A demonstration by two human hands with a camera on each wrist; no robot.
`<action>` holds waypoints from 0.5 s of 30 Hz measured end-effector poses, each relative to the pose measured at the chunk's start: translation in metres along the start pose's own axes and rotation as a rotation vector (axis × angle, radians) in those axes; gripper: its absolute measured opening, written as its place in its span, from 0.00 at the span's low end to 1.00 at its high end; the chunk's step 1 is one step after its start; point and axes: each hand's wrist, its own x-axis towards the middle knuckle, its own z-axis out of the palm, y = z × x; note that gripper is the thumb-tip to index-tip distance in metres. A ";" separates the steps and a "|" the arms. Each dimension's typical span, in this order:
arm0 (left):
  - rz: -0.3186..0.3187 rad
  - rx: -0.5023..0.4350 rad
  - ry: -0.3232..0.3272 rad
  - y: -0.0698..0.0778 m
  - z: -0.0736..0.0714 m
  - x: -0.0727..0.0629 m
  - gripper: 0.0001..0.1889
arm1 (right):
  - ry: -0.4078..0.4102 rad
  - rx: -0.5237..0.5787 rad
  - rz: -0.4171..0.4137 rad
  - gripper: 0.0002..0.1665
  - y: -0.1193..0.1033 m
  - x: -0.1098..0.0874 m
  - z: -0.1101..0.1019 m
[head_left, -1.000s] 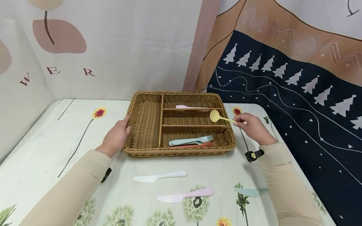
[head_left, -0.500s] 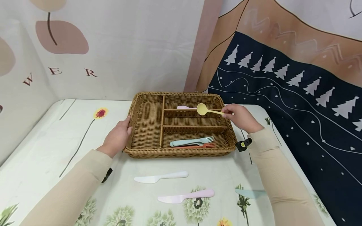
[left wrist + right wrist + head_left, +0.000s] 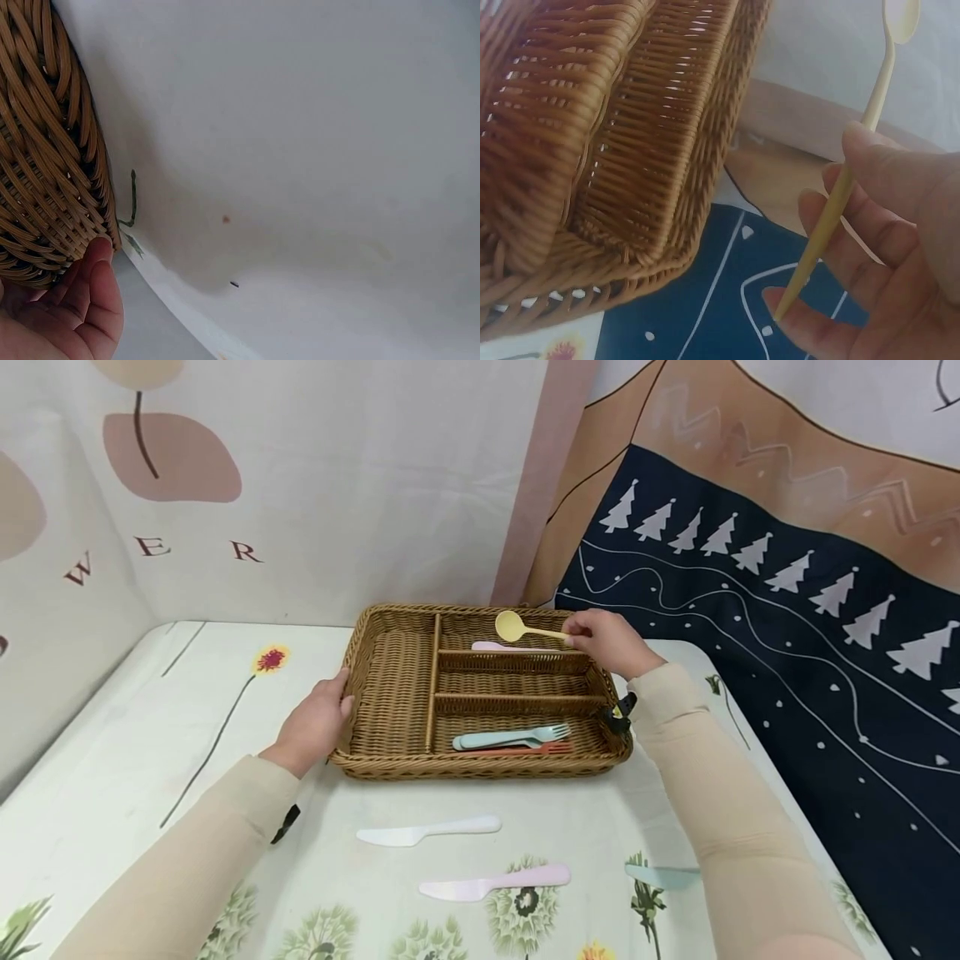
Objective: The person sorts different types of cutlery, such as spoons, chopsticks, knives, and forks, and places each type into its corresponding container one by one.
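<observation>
A yellow spoon [image 3: 511, 626] is pinched by its handle in my right hand [image 3: 606, 639], over the back right compartment of the wicker cutlery tray [image 3: 431, 693]. The right wrist view shows the thumb and fingers along the spoon handle [image 3: 832, 210]. My left hand [image 3: 313, 722] grips the tray's left side, thumb at the rim; in the left wrist view its fingertips [image 3: 100, 251] press against the outer wicker wall [image 3: 45, 150]. Under the spoon, a pink utensil [image 3: 491, 647] lies in the back compartment. Light-blue forks [image 3: 510, 737] and a red fork [image 3: 553, 748] lie in the front one.
On the flowered tablecloth [image 3: 315, 860] in front of the tray lie a white knife [image 3: 427, 831], a pink knife [image 3: 495, 882] and a light-blue knife [image 3: 660, 877] partly under the right sleeve. Behind hang a pale curtain [image 3: 360, 485] and a dark tree-patterned cloth [image 3: 750, 635].
My right hand has carried the spoon left and toward the back, from the tray's right edge to over the back compartment. The left hand keeps its hold on the tray.
</observation>
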 end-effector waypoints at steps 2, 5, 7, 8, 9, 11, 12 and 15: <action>-0.005 0.001 -0.005 0.000 0.000 0.000 0.29 | -0.004 0.008 -0.007 0.06 -0.001 0.005 0.003; -0.017 -0.001 -0.027 -0.001 0.000 0.001 0.29 | -0.014 0.005 -0.010 0.07 -0.001 0.013 0.007; -0.023 0.004 -0.037 0.000 0.000 0.002 0.29 | -0.028 -0.001 -0.011 0.08 0.001 0.017 0.010; -0.025 0.007 -0.038 0.000 0.000 0.002 0.29 | -0.034 -0.006 -0.006 0.08 0.001 0.020 0.012; -0.024 0.012 -0.040 -0.001 0.000 0.003 0.29 | -0.040 -0.013 0.000 0.09 0.002 0.022 0.013; -0.025 0.017 -0.039 0.000 0.000 0.003 0.29 | -0.048 -0.023 0.014 0.09 0.003 0.026 0.016; -0.026 0.019 -0.039 -0.001 0.000 0.003 0.29 | -0.049 -0.030 0.019 0.09 0.002 0.028 0.017; -0.028 0.016 -0.038 -0.001 0.001 0.003 0.29 | -0.049 -0.046 0.037 0.09 0.002 0.035 0.021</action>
